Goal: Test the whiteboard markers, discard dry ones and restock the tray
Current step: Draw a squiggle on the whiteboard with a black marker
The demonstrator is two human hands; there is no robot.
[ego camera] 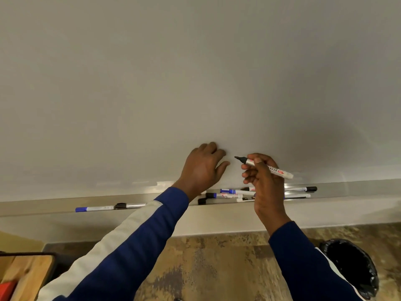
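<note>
Uncapped black marker (263, 167) gripped in right hand (265, 181), left hand (202, 166) resting empty on whiteboard (195, 72), above tray (358, 193) of loose markers (230, 190), bin (351, 270) below right.

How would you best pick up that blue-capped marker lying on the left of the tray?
Pinch the blue-capped marker by its white barrel mid-length, coming from above and in front: it lies flat along the tray, with the whiteboard close behind.
</note>
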